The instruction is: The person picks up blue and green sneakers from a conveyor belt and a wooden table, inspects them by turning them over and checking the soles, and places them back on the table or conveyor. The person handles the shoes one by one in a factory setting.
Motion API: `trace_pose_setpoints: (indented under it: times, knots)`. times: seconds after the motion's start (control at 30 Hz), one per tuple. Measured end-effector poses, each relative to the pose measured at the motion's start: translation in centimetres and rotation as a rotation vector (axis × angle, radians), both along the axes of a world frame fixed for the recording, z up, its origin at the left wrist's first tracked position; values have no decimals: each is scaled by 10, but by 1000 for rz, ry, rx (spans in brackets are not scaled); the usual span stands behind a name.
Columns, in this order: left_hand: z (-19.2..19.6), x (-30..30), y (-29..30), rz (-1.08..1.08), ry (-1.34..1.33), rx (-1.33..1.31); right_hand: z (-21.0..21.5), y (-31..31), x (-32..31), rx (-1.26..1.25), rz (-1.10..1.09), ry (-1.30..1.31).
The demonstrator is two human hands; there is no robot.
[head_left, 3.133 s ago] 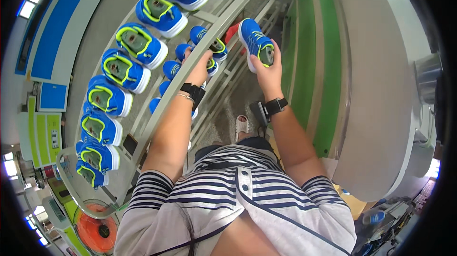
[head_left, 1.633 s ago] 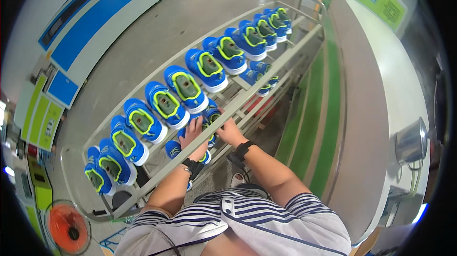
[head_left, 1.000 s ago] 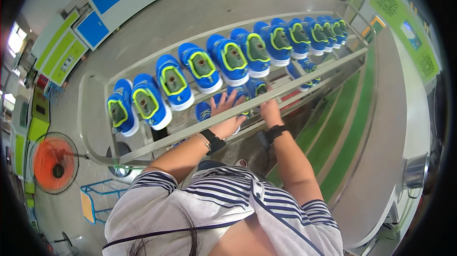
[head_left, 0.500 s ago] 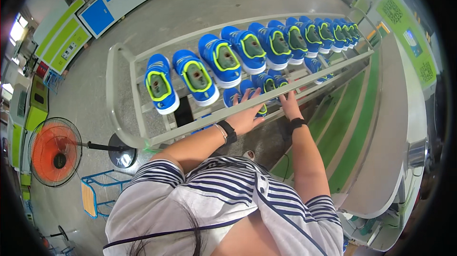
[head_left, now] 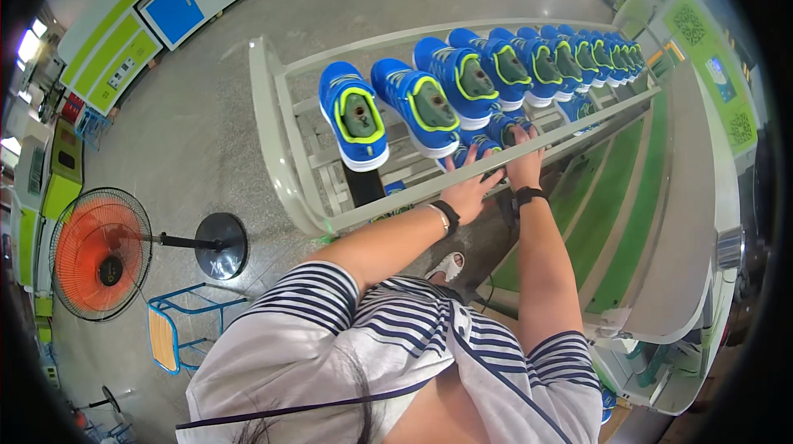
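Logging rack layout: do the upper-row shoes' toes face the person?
No, the upper-row shoes have their heels on the near side, toes pointing away.

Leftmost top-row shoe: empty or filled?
Filled. A grey-green form sits inside the lime-edged opening of the blue shoe; what lies beneath that form can't be told.

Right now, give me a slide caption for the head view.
Left hand and right hand at the rack rail, blue shoes lined up beyond.

Bright light, fisheye-bent edges, black corners.
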State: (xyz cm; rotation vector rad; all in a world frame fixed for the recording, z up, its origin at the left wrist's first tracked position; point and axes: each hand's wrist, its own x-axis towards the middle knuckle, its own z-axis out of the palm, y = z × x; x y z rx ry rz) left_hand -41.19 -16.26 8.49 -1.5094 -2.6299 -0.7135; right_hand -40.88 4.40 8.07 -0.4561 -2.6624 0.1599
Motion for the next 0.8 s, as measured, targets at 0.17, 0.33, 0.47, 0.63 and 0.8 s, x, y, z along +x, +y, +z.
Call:
trace_pose_setpoints:
  times: [0.17,0.33,0.47,0.63,0.8]
  knots:
    - [4,-9,18,25,140,-9,19,-6,11,-123,85,67]
    - [5,-17,13,74,66,56,21,-11,10,-435,-4,92]
    - [10,-11,17,71,96,93,-6,11,21,-353,-33,166]
    - [17,-10,22,38,95,-9,-3,-1,48,-451,40,190]
    - [40,10,29,80,-23,-79,-10,-74,173,-628,68,243]
